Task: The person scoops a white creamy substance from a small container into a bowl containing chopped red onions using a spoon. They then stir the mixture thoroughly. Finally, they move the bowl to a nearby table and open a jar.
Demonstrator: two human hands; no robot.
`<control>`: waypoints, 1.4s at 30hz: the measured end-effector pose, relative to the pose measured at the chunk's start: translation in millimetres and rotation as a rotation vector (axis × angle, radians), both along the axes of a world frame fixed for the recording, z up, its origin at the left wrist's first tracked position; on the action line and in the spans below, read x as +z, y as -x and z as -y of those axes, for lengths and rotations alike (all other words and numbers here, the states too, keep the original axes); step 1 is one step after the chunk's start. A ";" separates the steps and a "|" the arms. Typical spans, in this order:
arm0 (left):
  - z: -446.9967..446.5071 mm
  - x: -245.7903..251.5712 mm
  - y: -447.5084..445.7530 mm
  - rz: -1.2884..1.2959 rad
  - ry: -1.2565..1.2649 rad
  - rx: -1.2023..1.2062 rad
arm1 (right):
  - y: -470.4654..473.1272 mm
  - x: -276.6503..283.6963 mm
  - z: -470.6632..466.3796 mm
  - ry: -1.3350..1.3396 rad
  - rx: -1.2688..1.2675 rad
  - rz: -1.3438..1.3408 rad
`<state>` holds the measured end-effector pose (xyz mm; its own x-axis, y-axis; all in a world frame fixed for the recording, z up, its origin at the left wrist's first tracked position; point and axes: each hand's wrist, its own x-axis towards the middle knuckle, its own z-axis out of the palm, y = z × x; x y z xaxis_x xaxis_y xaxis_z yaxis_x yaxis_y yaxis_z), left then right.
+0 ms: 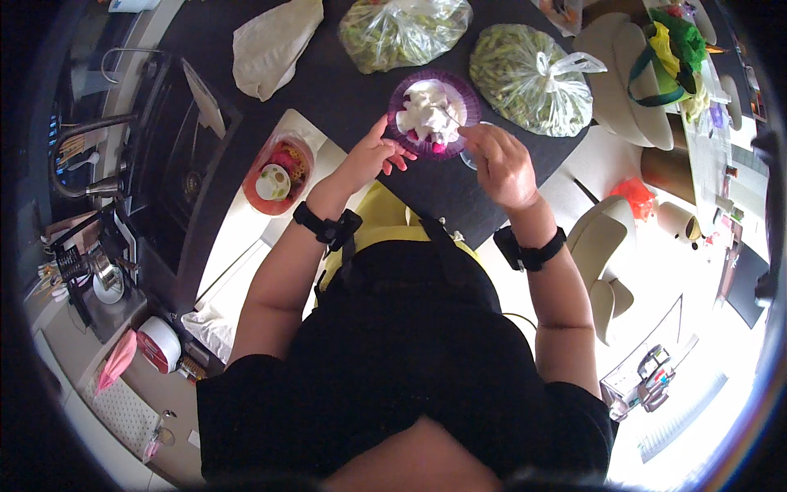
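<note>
A purple ribbed bowl (472, 106) sits on the dark countertop (369, 101). In it lies a white creamy topping (427, 106) over pink-red pieces (438, 147). My left hand (375, 157) is at the bowl's near left rim, fingers spread, its fingertips touching or very close to the rim. At the right rim, my right hand (499, 161) grips a thin metal utensil (453, 118), likely a spoon; its tip is hidden in the white topping. Partly behind my right hand stands a small clear round container (469, 158).
Two clear plastic bags of green pods (403, 37), (532, 80) lie beyond the bowl. A pale cloth (273, 49) rests at the upper left. Left of my left hand is a reddish bin (255, 197) with scraps and a patterned cup (272, 182). A dark sink (166, 166) is farther left.
</note>
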<state>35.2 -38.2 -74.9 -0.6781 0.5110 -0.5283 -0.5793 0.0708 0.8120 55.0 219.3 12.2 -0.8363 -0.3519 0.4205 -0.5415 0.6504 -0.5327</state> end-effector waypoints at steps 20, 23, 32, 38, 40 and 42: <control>-3.6 -4.9 8.5 0.052 0.014 0.004 | 49.7 -69.7 5.7 0.183 -0.527 0.609; -2.9 -3.7 9.1 0.060 0.005 0.016 | 52.6 -67.3 4.8 0.382 -0.590 0.804; 5.7 -10.4 12.6 0.096 0.008 0.011 | 27.9 -18.8 7.6 0.249 -0.486 0.457; 5.8 -6.6 7.9 0.148 0.096 0.007 | 16.3 1.8 4.9 0.012 -0.051 0.055; 2.4 -4.4 2.3 0.128 0.114 0.011 | 21.2 0.9 1.8 -0.050 0.063 -0.013; -1.3 -3.4 -4.0 0.073 0.123 0.013 | 29.2 -3.4 -1.7 -0.086 0.133 -0.020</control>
